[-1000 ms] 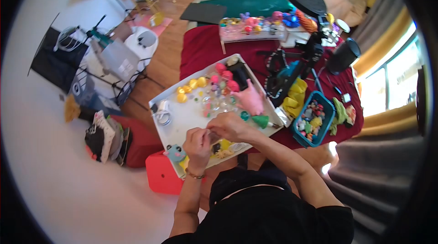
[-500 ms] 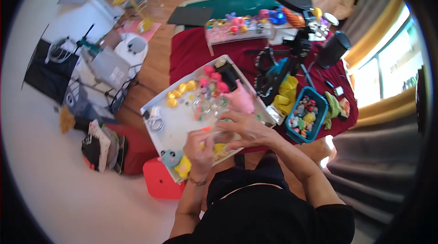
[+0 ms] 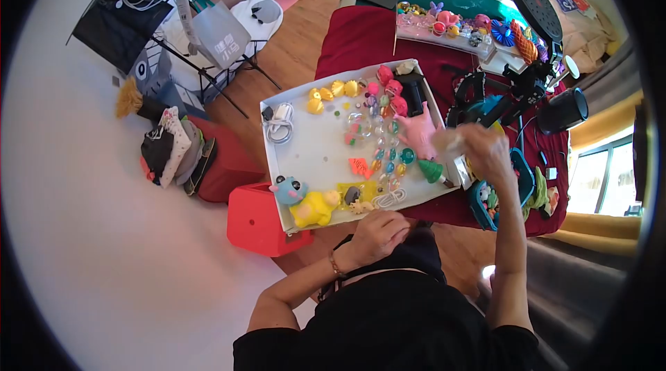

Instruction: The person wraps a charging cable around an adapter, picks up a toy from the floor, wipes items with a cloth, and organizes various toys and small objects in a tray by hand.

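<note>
My right hand [image 3: 488, 154] is raised over the right edge of a white tray [image 3: 304, 180], its fingers closed on a pale, see-through thing [image 3: 447, 142] smeared by motion. My left hand [image 3: 380, 238] is curled shut just outside the tray's near edge; what its fingers hold, if anything, is hidden. Inside the tray, a pink pig toy [image 3: 418, 133] lies close to my right hand, with a small green tree [image 3: 431, 171] below it. Near my left hand are a coiled white cord [image 3: 390, 197], a yellow squishy toy [image 3: 313, 208] and a blue toy head [image 3: 289, 190].
Behind my right hand stands a black stand with a round top [image 3: 533, 6]. A teal basket [image 3: 524, 170] of small toys sits at the right on the red cloth [image 3: 354, 41]. A red stool [image 3: 253, 215] is left of the tray.
My hands have moved apart: the right went up and right with the pale thing, the left drew back below the tray. The view has shifted, showing more of the tray's contents.
</note>
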A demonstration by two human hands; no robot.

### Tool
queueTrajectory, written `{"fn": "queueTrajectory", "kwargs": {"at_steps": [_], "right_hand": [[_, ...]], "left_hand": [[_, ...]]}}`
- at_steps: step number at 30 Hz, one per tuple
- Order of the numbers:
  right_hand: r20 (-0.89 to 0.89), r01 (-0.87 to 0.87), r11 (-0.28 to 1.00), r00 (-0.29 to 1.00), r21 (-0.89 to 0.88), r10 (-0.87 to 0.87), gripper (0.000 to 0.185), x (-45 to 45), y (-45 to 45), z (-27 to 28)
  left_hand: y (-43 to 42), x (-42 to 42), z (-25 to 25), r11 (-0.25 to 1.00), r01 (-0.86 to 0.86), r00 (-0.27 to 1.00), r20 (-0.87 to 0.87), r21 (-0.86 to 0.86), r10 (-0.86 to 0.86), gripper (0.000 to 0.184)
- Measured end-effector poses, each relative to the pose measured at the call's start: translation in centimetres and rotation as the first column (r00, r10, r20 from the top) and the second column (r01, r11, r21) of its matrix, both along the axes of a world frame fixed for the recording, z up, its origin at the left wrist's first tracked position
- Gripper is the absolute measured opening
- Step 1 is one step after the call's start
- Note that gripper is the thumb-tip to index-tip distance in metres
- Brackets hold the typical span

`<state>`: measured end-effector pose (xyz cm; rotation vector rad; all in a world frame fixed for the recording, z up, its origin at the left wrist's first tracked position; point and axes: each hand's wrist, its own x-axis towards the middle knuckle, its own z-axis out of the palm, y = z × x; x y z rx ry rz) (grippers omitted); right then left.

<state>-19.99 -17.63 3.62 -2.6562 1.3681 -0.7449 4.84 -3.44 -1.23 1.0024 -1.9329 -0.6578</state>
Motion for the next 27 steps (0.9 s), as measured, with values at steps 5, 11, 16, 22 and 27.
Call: {"fn": "queueTrajectory", "kwargs": {"at_steps": [5, 11, 16, 22, 27], "right_hand": [[-0.289, -0.028, 0.969, 0.956, -0.247, -0.046, 0.015, -0.9, -5.9, -0.7], [-0.328, -0.104, 0.965, 0.944, -0.24, 0.02, 0.018, -3.0, -9.3, -6.0], [-0.38, -0.017, 0.996, 0.925, -0.084, -0.016, 0.023, -3.9, -8.2, -7.6], [-0.386, 0.066, 0.998, 0.92, -0.017, -0.067, 0.026, -4.5, -6.8, -8.7], [-0.272, 0.119, 0.989, 0.952, -0.083, -0.138, 0.028, -4.0, -3.5, -6.1]], "left_hand": [[1.8, 2.5, -2.1, 0.987, -0.07, 0.995, 0.082, 0.141, 0.059, 0.01], [2.2, 4.8, -2.6, 0.933, -0.303, 0.952, 0.108, 0.192, 0.287, 0.009], [-1.0, 6.2, -4.2, 0.865, -0.471, 0.882, 0.074, 0.172, 0.465, 0.014], [-9.4, 7.0, -9.6, 0.783, -0.61, 0.792, 0.112, 0.124, 0.6, 0.03], [-13.6, 7.1, -11.7, 0.711, -0.668, 0.711, 0.467, 0.217, 0.526, 0.031]]}}
